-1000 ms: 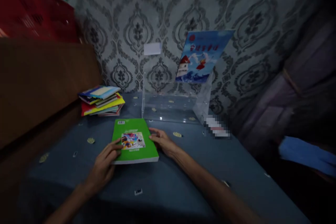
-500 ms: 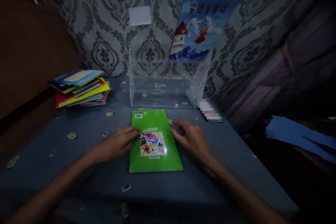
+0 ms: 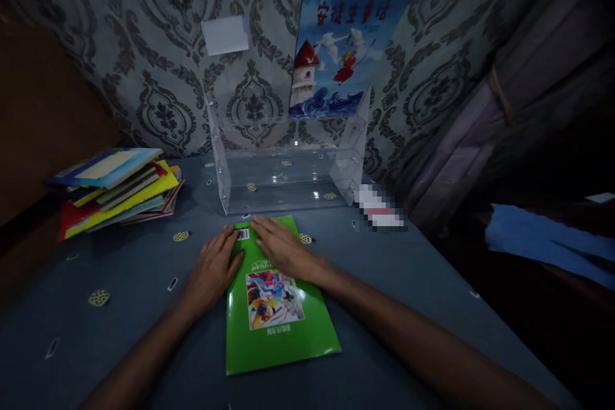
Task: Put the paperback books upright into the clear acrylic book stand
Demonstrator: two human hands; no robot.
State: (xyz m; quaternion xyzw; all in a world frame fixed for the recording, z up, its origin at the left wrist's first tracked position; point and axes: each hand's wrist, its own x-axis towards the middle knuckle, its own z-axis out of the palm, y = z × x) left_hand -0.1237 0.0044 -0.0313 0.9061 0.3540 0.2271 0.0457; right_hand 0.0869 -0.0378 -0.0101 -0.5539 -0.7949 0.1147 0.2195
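Resting right hand [image 3: 283, 246] across far end of green book [image 3: 276, 307], with fingers outstretched over it. Touching left edge, beside barcode [image 3: 243, 234], with left hand [image 3: 209, 275], also with fingers loosely uncurled. Seeing green book lying flat on worktop [image 3: 413, 269], just in front of clear stand [image 3: 348, 166]. Spotting stack of books [image 3: 120, 195] off to left, blue book [image 3: 331, 45] propped at stand's right side.

Flat book [image 3: 276, 301]: lay on the worktop [image 3: 144, 269], far end under the fingers [image 3: 262, 227].
Book stack [image 3: 120, 189]: sat left of them.
Stand [image 3: 346, 160]: stood beyond them.
Upright book [image 3: 331, 51]: rose from the stand, beyond and right.
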